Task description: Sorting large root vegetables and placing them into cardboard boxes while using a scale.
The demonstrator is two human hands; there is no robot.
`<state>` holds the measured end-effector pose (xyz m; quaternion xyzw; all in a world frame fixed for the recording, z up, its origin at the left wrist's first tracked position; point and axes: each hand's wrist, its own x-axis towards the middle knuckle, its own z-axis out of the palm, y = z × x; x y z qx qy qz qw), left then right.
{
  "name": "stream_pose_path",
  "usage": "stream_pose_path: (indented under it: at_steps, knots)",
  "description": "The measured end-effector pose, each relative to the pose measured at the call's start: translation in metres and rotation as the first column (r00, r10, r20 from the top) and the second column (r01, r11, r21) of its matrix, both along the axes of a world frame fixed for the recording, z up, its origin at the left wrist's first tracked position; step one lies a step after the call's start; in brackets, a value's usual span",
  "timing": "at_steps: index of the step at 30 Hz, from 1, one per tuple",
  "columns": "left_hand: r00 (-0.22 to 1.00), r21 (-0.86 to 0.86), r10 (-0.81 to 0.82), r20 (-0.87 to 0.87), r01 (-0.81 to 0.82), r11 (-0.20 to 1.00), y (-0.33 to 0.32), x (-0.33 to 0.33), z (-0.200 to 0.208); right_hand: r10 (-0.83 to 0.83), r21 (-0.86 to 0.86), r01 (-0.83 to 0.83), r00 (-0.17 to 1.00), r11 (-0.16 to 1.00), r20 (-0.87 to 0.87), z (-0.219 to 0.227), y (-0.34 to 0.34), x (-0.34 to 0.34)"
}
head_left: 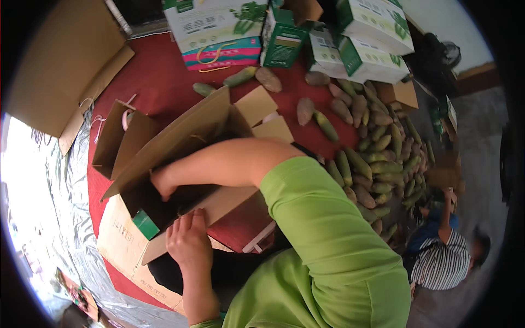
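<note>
An opened brown cardboard box (172, 139) stands in front of me with its flaps raised. My right hand (162, 183) reaches across and down into it, the arm crossing over the near flap. Its fingers are hidden in the box's dark inside. My left hand (188, 239) is closed over the edge of the near flap, knuckles up. Close to it, a small green card-like piece (145, 224) shows at the box's corner. What lies at the bottom of the box cannot be made out.
Long green vegetables like radishes and brownish, rounder roots form a pile (385, 158) at the right on red carpet (147, 71). White-and-green printed cartons (216, 24) stand at the back. Flattened cardboard (117, 229) lies at left. A person in stripes (440, 262) is at right.
</note>
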<state>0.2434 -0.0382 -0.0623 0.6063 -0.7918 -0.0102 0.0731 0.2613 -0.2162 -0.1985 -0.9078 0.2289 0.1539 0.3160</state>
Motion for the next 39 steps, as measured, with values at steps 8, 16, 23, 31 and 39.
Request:
stream_pose_path:
  at_steps: [8,16,23,31,39]
  knots:
    - [0.995,0.02,0.092,0.027,-0.093,0.995,-0.001,0.003,-0.004,-0.375,0.12,0.426,0.585,0.897,0.719,0.171,0.0,-0.204]
    - [0.99,-0.029,0.089,-0.107,-0.093,0.995,-0.007,-0.005,-0.006,-0.882,0.288,0.946,-0.006,0.147,0.471,0.065,0.137,-0.488]
    - [0.974,-0.136,-0.076,-0.213,0.047,0.99,-0.008,0.0,-0.008,-0.988,-0.07,0.996,0.047,0.057,-0.147,-0.11,0.339,-0.541]
    - [0.798,-0.226,-0.411,-0.44,0.345,0.911,0.027,-0.095,0.034,-0.969,-0.064,0.988,-0.148,-0.139,-0.196,-0.171,0.434,-0.49]
    - [-0.437,-0.335,0.641,-0.631,0.898,0.283,0.078,-0.269,0.105,-0.994,-0.006,1.0,0.028,0.029,-0.108,-0.157,0.429,-0.483]
